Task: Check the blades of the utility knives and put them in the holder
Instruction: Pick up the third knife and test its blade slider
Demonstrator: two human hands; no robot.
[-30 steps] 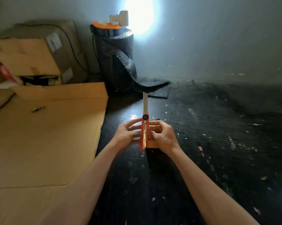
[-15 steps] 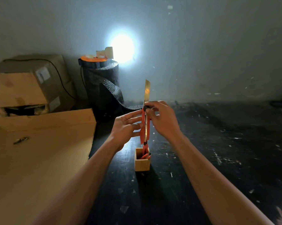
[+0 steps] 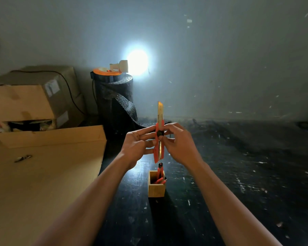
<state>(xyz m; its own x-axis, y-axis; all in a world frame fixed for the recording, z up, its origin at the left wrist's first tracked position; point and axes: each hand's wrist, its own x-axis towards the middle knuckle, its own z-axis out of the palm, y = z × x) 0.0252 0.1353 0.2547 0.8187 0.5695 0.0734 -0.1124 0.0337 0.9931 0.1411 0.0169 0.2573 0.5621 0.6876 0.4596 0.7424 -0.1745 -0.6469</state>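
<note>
Forearms reach forward from the lower edge over the dark floor (image 3: 220,174). Nearest you stands the wooden holder (image 3: 156,189), red knives (image 3: 160,176) already in it. Above it, your left hand (image 3: 138,145) and right hand (image 3: 179,145) both pinch an upright red utility knife (image 3: 158,148), its blade (image 3: 160,110) extended upward. Beyond: cardboard sheet (image 3: 43,174), black foam roll (image 3: 114,100), glaring lamp (image 3: 137,62).

Overall: you are working in a dim room.
Source: a lamp (image 3: 123,66) throws a blown-out glare spot (image 3: 137,62) on the wall (image 3: 220,59), upper centre.
Tabletop (image 3: 220,174): glossy sheen at centre.
Edges: you get wide-angle bending; forearms soft at bottom.
</note>
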